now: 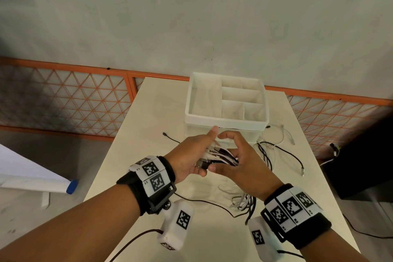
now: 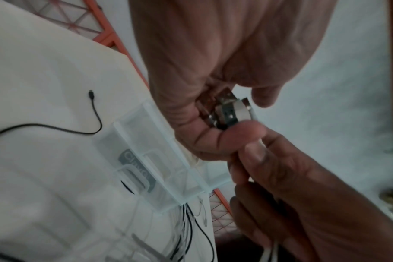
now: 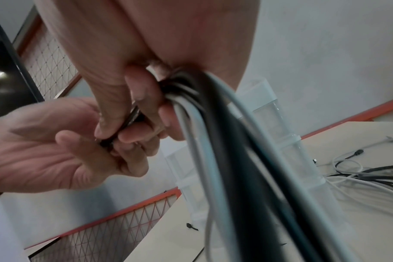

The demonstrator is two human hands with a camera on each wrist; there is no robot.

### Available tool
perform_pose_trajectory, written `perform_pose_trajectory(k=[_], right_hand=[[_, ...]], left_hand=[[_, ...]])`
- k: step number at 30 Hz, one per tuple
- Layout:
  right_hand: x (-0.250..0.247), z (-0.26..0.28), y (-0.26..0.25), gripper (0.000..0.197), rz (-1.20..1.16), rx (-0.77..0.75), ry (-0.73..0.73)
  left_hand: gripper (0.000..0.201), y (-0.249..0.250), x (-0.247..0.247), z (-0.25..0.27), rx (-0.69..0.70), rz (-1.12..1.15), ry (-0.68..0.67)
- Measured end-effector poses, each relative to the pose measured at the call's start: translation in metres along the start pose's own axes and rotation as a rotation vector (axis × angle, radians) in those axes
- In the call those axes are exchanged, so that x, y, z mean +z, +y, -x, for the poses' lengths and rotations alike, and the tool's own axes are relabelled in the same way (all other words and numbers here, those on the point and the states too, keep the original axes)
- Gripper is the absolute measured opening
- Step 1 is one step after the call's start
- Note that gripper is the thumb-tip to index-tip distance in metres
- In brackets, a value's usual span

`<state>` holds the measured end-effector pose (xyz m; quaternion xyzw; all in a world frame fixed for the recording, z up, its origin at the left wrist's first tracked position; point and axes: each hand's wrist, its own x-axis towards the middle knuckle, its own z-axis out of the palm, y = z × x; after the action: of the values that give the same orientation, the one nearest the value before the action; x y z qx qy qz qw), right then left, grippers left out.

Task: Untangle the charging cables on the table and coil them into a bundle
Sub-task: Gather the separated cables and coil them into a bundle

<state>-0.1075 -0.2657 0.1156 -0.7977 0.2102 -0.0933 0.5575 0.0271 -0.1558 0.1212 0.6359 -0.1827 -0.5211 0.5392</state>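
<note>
Between the two hands, held up just above the counter [image 1: 148, 125], the plug ends of the charging cables [image 1: 221, 156] are being gathered side by side. The left hand [image 1: 191, 153] is curling its fingers round the connectors [image 2: 229, 113], with its thumb sticking out straight toward the organiser box; this grip is probably evening up the ends so the bundle starts tidy. The right hand [image 1: 238, 159] is closing round the black and white strands just behind those plugs, pinching them together, so both hands are clamped on the same bunch and touching each other. Below the right hand the strands are hanging down in a thick sheaf [image 3: 224, 141] and trailing onto the counter, where loose loops [image 1: 244, 200] are lying near the wrist and more slack [image 1: 274, 151] is spreading beyond the right hand. One black lead [image 1: 170, 137] is running out past the left hand. Just beyond both hands a white divided organiser box [image 1: 225, 120] is standing. By my judgement the coiling is not yet begun.
</note>
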Motion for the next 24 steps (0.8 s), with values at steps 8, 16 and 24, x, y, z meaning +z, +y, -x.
perform_pose_trajectory(k=[8, 16, 24], right_hand=[[0.002, -0.004, 0.004, 0.031, -0.065, 0.146, 0.119], [0.007, 0.002, 0.005, 0.018, -0.203, 0.066, 0.227], [0.008, 0.002, 0.008, 0.023, -0.142, 0.095, 0.246]], left_hand=[[0.022, -0.014, 0.009, -0.010, 0.260, -0.091, 0.214], [0.043, -0.013, 0.011, -0.011, 0.259, -0.048, 0.161], [0.045, -0.014, 0.013, -0.012, 0.277, -0.054, 0.203]])
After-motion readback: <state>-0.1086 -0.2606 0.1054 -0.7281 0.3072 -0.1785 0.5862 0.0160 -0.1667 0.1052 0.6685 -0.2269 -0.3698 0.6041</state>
